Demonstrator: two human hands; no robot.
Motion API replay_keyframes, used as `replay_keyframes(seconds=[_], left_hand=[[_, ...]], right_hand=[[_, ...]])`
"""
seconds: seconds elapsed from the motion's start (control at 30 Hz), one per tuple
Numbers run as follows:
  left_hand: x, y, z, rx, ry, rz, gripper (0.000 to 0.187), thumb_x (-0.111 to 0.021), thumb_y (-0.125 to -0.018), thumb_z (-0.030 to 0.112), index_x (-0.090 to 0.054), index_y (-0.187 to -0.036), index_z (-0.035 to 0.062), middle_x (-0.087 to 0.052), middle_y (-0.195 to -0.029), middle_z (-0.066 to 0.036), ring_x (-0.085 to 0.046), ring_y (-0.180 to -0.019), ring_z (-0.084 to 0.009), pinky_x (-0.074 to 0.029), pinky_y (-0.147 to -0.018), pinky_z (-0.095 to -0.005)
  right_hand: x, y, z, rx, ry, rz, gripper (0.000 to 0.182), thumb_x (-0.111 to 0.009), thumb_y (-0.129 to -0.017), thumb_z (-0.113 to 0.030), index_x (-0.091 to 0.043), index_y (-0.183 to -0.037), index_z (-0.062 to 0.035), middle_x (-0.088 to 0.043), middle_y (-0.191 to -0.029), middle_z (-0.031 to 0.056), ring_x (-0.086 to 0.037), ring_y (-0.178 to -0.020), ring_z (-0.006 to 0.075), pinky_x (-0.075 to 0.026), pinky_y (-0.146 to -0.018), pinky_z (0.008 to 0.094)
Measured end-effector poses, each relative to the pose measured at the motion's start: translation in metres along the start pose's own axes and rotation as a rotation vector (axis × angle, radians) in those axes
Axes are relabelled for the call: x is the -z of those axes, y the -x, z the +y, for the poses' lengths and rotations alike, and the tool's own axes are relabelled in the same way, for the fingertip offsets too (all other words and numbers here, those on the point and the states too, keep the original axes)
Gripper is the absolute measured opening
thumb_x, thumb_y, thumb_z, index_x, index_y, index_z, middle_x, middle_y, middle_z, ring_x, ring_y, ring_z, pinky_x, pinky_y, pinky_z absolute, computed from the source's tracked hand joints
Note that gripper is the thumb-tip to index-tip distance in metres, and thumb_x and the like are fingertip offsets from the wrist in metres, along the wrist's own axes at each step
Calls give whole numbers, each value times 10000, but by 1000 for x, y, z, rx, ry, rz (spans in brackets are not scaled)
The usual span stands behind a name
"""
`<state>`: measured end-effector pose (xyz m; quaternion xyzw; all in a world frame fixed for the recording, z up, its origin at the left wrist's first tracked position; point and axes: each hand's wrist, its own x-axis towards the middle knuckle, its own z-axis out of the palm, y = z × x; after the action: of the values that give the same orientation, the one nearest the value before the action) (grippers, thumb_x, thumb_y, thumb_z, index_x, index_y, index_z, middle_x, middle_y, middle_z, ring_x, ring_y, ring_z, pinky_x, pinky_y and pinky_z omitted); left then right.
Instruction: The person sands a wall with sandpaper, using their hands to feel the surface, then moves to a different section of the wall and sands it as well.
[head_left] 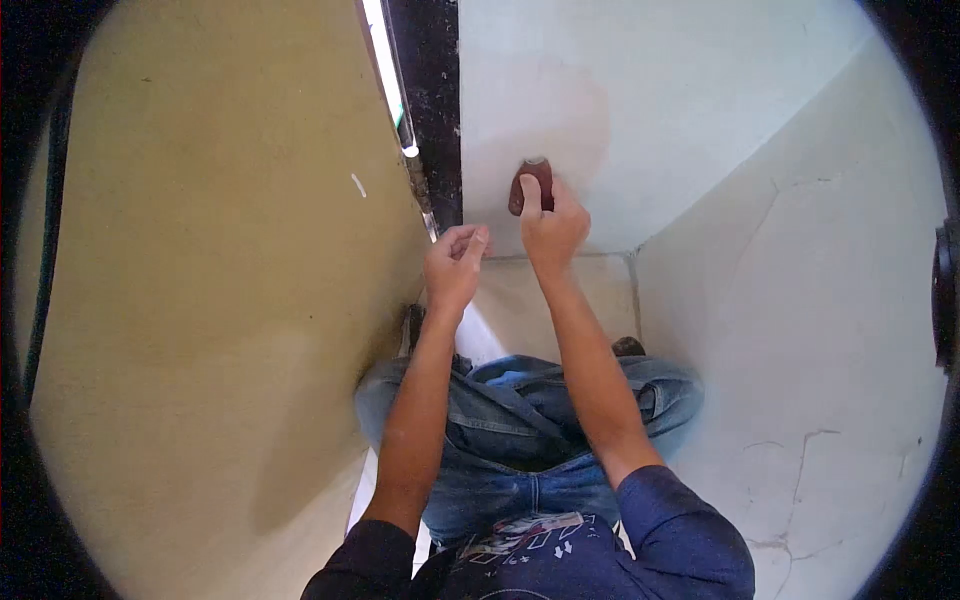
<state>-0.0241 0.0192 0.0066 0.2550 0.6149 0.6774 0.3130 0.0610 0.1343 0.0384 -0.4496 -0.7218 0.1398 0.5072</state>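
My right hand (pixel 556 222) grips a dark reddish-brown object (pixel 533 180) with a rounded shape, perhaps a sanding or scraping tool, held against or close to the pale wall (pixel 680 110). The thumb lies over its front. To the left and slightly lower, my left hand (pixel 460 258) is raised near the wall's lower left edge, fingers curled with the thumb beside them. Whether anything lies within those fingers is too small to make out.
A yellowish door or panel (pixel 230 230) stands on the left, beside a dark frame strip (pixel 430 90) and a bright gap. On the right is a cracked wall (pixel 800 330). Pale floor tile (pixel 560 300) shows between my knees and the wall.
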Motion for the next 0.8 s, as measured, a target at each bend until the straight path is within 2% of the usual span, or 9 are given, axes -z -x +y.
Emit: replay_keyframes(seconds=[0.07, 0.17, 0.27, 0.37, 0.47, 0.57, 0.67, 0.73, 0.8], left_hand=[[0, 1, -3, 6, 19, 0, 297, -656, -951, 252, -649, -1072, -19, -727, -949, -109, -693, -840, -170, -543, -735, -301], [-2, -1, -5, -29, 6, 10, 292, -663, -948, 255, -655, -1066, -12, -728, -939, -104, -691, -822, -165, -539, -723, -296], [-1, 2, 0, -44, -41, 24, 278, -667, -945, 255, -663, -1056, 1, -728, -924, -98, -688, -813, -157, -532, -714, -288], [1, 5, 8, 29, -21, 56, 285, -661, -948, 216, -649, -1050, -50, -718, -919, -130, -691, -839, -168, -537, -773, -279], [0, 2, 10, 55, -32, 65, 280, -660, -950, 220, -651, -1040, -45, -721, -916, -133, -690, -832, -161, -532, -771, -275], [2, 2, 4, 4, -74, 50, 281, -660, -952, 232, -653, -1031, -38, -723, -917, -130, -688, -819, -154, -529, -767, -270], [-1, 4, 14, 23, -27, 71, 287, -662, -953, 243, -653, -1026, -34, -724, -912, -118, -687, -815, -150, -527, -769, -268], [-1, 3, 14, 18, 0, 67, 289, -663, -953, 245, -652, -1029, -33, -725, -914, -114, -687, -819, -149, -526, -771, -269], [1, 9, 11, 35, 2, 74, 288, -664, -953, 243, -651, -1031, -34, -725, -915, -112, -687, -822, -149, -526, -774, -271]], right_hand=[[-5, 8, 1, -140, -90, -30, 372, -676, -861, -405, -657, -771, -44, -669, -742, 184, -652, -664, 371, -492, -597, 453], [-20, 35, 27, -166, 29, -63, 334, -684, -861, -390, -660, -771, -69, -658, -729, 173, -633, -651, 372, -489, -611, 452], [-23, 35, 29, 3, -17, 80, 307, -690, -869, -355, -645, -744, -78, -616, -669, 162, -603, -612, 362, -482, -613, 455], [-10, 10, 4, 178, 8, 174, 310, -691, -878, -320, -621, -717, -65, -580, -625, 140, -583, -579, 347, -473, -575, 442], [6, -22, -22, 167, -145, 323, 315, -686, -883, -316, -619, -711, -60, -562, -603, 120, -583, -567, 329, -465, -536, 420], [17, -40, -41, 146, -127, 308, 274, -698, -875, -299, -649, -738, -67, -594, -629, 121, -598, -574, 315, -471, -523, 401], [-5, -4, 7, -75, -125, 125, 232, -715, -861, -288, -674, -775, -77, -636, -682, 130, -618, -598, 311, -493, -553, 401], [-30, 34, 48, -40, -17, 129, 243, -720, -861, -274, -684, -775, -50, -639, -676, 148, -610, -572, 311, -483, -552, 396], [-27, 53, 55, 20, 28, 122, 236, -725, -857, -255, -688, -773, -38, -638, -673, 151, -605, -563, 310, -477, -551, 395]])
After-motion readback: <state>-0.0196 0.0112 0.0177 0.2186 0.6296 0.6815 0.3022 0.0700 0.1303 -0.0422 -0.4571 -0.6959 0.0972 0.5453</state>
